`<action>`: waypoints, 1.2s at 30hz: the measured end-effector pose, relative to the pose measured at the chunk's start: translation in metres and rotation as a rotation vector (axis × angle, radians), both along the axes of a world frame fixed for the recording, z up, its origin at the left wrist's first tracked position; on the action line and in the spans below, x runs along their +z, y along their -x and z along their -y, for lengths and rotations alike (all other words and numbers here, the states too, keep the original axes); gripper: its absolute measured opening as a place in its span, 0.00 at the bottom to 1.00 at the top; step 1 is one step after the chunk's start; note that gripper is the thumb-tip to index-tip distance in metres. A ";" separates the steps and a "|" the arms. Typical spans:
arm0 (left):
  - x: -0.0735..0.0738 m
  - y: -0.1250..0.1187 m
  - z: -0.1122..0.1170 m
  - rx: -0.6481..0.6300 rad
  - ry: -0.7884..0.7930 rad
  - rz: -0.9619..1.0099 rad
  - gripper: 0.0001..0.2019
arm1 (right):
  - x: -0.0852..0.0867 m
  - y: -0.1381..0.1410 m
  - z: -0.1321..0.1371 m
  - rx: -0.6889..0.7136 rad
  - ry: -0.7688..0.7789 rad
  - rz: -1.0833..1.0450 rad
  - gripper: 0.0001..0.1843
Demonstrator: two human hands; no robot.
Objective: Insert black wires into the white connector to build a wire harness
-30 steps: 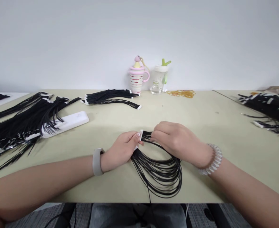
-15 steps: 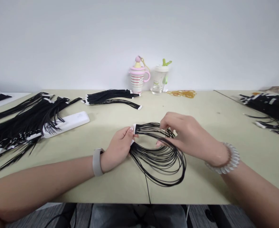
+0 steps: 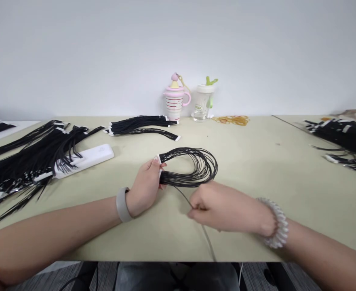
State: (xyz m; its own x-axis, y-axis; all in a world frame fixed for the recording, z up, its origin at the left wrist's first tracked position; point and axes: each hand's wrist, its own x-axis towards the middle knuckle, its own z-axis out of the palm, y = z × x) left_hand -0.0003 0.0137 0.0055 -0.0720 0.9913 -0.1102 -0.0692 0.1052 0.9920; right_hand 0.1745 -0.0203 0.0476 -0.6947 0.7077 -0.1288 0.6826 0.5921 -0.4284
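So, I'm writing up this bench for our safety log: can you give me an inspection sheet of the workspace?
surface: pale green table
job's things: looped black wire bundle with white tabs; loose strand
clutter: wire bundles at left, rear and right; white oblong block; pink cup; clear bottle; rubber bands
grippers: left hand grips the tabbed ends; right hand seems to pinch the strand
cables: white cord below the table edge
surroundings: white wall; grey striped floor
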 end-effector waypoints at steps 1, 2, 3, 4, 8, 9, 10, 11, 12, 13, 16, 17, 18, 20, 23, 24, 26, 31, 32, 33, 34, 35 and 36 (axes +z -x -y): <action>0.000 0.000 0.000 -0.008 0.000 0.008 0.14 | 0.003 -0.006 -0.004 -0.033 -0.022 0.019 0.15; 0.001 0.000 0.001 -0.016 0.002 0.020 0.13 | 0.009 -0.015 -0.008 -0.077 -0.036 0.031 0.14; 0.001 0.000 0.001 -0.018 0.008 0.034 0.14 | 0.016 -0.025 -0.014 -0.147 -0.059 0.027 0.13; 0.002 0.000 0.001 -0.020 0.015 0.044 0.14 | 0.024 -0.037 -0.019 -0.265 -0.107 -0.001 0.13; 0.005 -0.001 0.003 -0.006 0.033 0.031 0.13 | 0.049 -0.077 -0.042 -0.757 -0.520 -0.764 0.08; 0.004 -0.001 0.004 -0.008 0.031 0.022 0.13 | 0.051 -0.083 -0.046 -0.773 -0.524 -1.011 0.11; 0.004 -0.001 0.004 -0.015 0.028 0.008 0.14 | 0.052 -0.086 -0.050 -0.764 -0.485 -1.211 0.13; 0.003 0.000 0.005 -0.020 0.021 -0.019 0.15 | 0.051 -0.087 -0.051 -0.739 -0.419 -1.338 0.15; 0.001 0.001 0.005 -0.033 0.008 -0.062 0.16 | 0.049 -0.084 -0.051 -0.709 -0.357 -1.392 0.17; 0.000 0.001 0.006 -0.047 -0.015 -0.119 0.17 | 0.046 -0.079 -0.050 -0.671 -0.323 -1.382 0.20; -0.002 0.003 0.010 -0.098 -0.144 -0.301 0.20 | 0.034 -0.053 -0.039 -0.477 -0.304 -1.079 0.36; -0.001 0.003 0.011 -0.112 -0.196 -0.345 0.20 | 0.029 -0.044 -0.034 -0.429 -0.287 -0.926 0.35; 0.000 0.003 0.013 -0.123 -0.244 -0.379 0.20 | 0.025 -0.034 -0.030 -0.373 -0.294 -0.785 0.29; 0.002 0.003 0.016 -0.146 -0.318 -0.420 0.18 | 0.016 -0.019 -0.025 -0.265 -0.390 -0.587 0.11; 0.005 0.002 0.019 -0.184 -0.395 -0.448 0.17 | 0.005 -0.007 -0.023 -0.098 -0.508 -0.488 0.07; 0.006 0.002 0.019 -0.194 -0.414 -0.454 0.16 | 0.002 -0.005 -0.023 -0.072 -0.517 -0.474 0.08; 0.006 0.002 0.020 -0.206 -0.437 -0.463 0.16 | -0.001 -0.002 -0.024 -0.074 -0.529 -0.442 0.09; 0.006 0.001 0.021 -0.221 -0.451 -0.501 0.16 | -0.005 0.004 -0.023 -0.118 -0.577 -0.356 0.08; 0.007 0.000 0.022 -0.222 -0.456 -0.512 0.16 | -0.005 0.005 -0.023 -0.120 -0.582 -0.339 0.08; 0.007 0.000 0.022 -0.223 -0.462 -0.521 0.16 | -0.006 0.006 -0.022 -0.123 -0.589 -0.320 0.09; 0.007 0.000 0.022 -0.223 -0.468 -0.528 0.16 | -0.006 0.007 -0.022 -0.127 -0.598 -0.298 0.09; 0.007 0.000 0.022 -0.223 -0.471 -0.533 0.16 | -0.006 0.008 -0.021 -0.131 -0.611 -0.274 0.10; 0.007 0.001 0.022 -0.224 -0.474 -0.538 0.16 | -0.007 0.009 -0.021 -0.133 -0.627 -0.247 0.11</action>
State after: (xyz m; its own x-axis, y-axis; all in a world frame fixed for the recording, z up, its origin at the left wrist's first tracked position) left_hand -0.0008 -0.0087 0.0120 0.2135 0.9210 0.3258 0.4107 -0.3872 0.8255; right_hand 0.1657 0.0009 0.0410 -0.5531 0.6782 0.4840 0.6932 0.6968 -0.1842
